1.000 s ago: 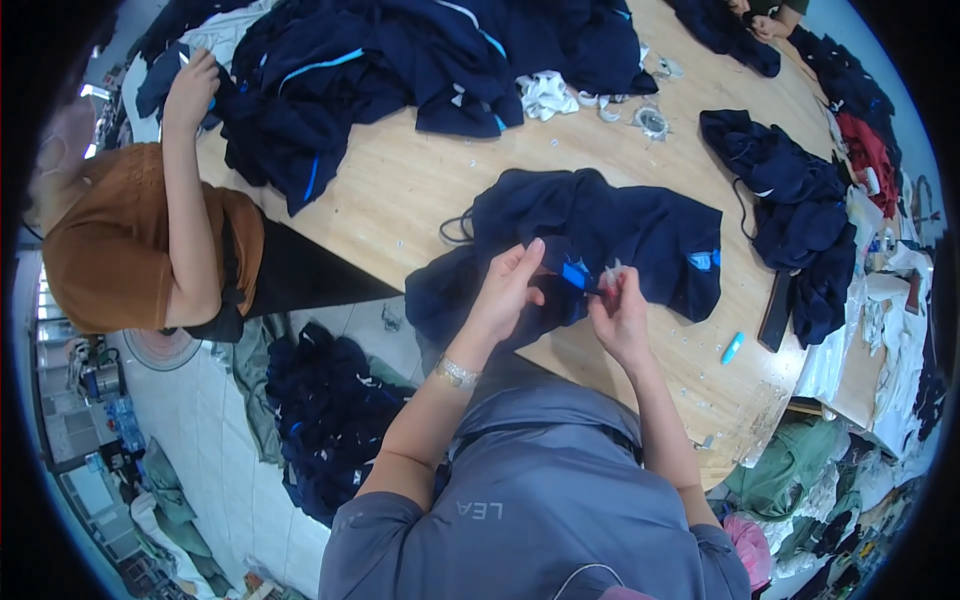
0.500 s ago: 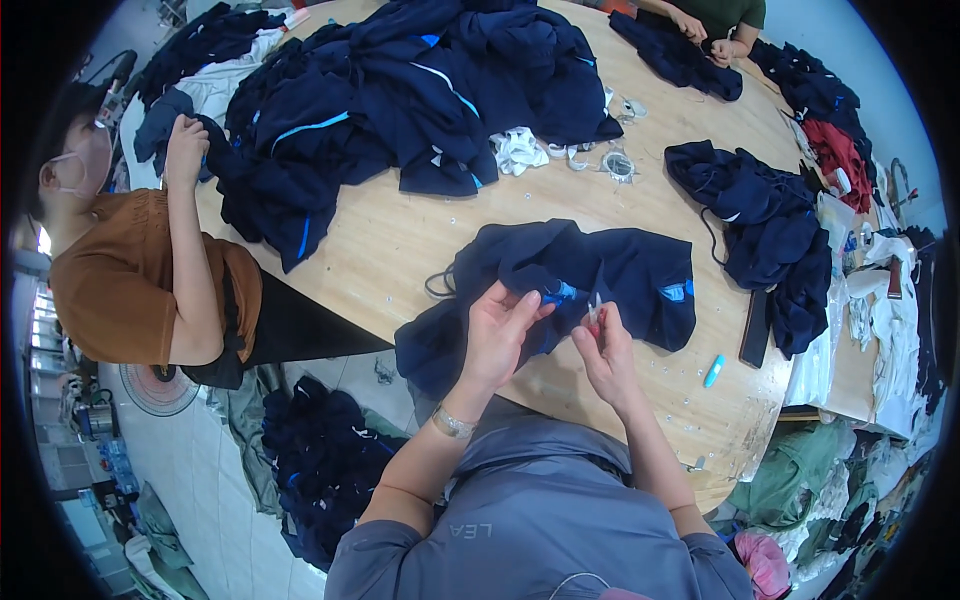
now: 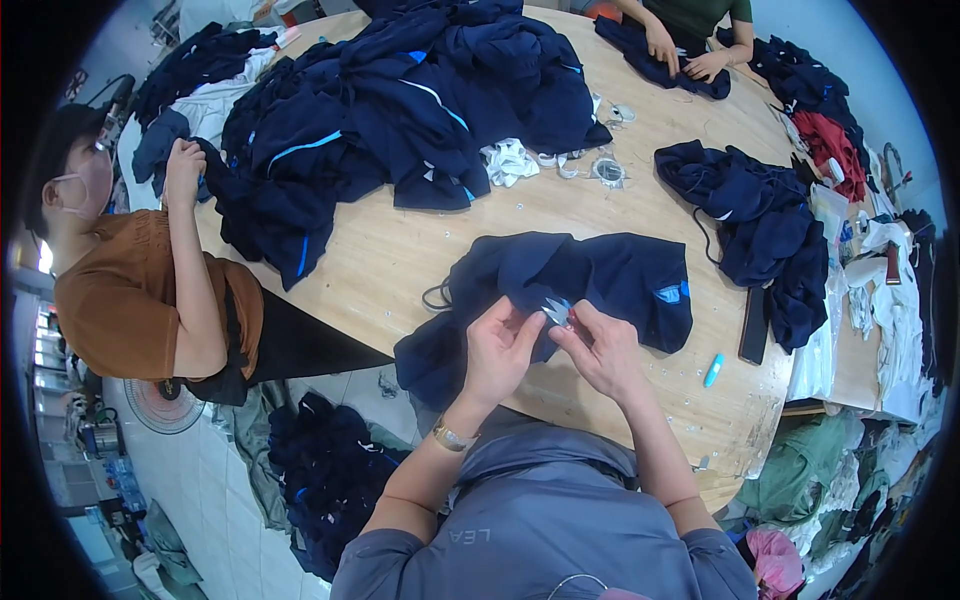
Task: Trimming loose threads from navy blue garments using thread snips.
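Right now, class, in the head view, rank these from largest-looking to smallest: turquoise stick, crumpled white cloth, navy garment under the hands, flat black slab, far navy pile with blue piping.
1. Far navy pile
2. Navy garment
3. Crumpled white cloth and flat black slab: too alike to rank
4. Turquoise stick

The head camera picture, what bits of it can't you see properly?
All in the head view:
- Thread snips: most of the handle is hidden by the right hand.
- Navy garment: the left hand hides the bit at its fingertips.
- Co-worker in dark green: head cut off by the top edge.
- Turquoise stick: too small to tell what it is.
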The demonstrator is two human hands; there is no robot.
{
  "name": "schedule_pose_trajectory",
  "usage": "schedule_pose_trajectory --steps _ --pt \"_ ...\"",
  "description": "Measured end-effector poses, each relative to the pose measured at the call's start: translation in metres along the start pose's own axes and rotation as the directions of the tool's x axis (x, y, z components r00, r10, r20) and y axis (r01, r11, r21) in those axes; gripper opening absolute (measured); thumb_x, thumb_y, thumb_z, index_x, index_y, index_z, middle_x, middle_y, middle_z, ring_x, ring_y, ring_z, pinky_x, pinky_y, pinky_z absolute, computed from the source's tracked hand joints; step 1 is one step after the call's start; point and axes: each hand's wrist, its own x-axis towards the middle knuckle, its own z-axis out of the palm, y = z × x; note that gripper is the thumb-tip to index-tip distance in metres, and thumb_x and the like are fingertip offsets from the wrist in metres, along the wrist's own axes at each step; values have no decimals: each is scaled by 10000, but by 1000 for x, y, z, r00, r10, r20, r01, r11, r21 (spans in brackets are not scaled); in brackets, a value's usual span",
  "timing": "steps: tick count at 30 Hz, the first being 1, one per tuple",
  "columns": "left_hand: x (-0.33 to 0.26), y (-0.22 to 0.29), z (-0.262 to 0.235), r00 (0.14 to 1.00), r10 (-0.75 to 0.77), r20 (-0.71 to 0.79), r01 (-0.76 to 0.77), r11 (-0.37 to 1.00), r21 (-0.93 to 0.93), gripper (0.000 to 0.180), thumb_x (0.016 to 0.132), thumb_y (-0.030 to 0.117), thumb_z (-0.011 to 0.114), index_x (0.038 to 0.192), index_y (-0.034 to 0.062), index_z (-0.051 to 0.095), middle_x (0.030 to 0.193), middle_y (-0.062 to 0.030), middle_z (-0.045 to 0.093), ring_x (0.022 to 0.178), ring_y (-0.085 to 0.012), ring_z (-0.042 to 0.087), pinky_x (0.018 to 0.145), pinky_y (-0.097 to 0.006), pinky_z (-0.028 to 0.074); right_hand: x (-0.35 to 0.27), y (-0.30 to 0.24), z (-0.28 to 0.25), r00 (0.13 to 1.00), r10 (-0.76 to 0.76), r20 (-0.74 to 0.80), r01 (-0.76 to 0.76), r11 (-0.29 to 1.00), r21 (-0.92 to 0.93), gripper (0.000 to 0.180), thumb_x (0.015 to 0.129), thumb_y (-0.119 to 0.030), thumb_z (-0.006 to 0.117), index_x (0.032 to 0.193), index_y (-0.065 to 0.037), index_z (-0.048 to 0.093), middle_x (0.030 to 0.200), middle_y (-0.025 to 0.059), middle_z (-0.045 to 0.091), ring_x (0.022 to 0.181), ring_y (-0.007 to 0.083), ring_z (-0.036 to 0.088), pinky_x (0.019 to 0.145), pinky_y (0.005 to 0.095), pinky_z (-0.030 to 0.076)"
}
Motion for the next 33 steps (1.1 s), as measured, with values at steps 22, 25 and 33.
schedule_pose_trajectory --steps 22,25,33 --pt "-1 -4 -13 936 -345 74 291 636 -715 362 921 66 466 1259 158 378 1075 -76 556 941 -191 603 746 -304 549 0 13 13 968 243 -63 -139 730 669 204 838 -184 634 894 -43 497 645 -43 382 603 35 331 512 198 279" --pt "-4 -7 -12 923 -371 104 304 537 -787 486 915 58 475 1333 231 298 1094 -68 545 932 -171 598 748 -276 539 1 13 14 979 202 -18 -148 772 619 308 751 -111 723 997 -39 552 631 -75 356 544 8 287 477 178 231" --pt "-7 -27 -13 904 -428 13 295 602 -742 351 860 5 556 1180 80 430 988 -41 578 827 -84 606 701 -186 534 5 5 29 971 131 -201 -7 852 523 184 770 -57 694 931 -26 610 602 -64 431 530 5 341 461 165 286"
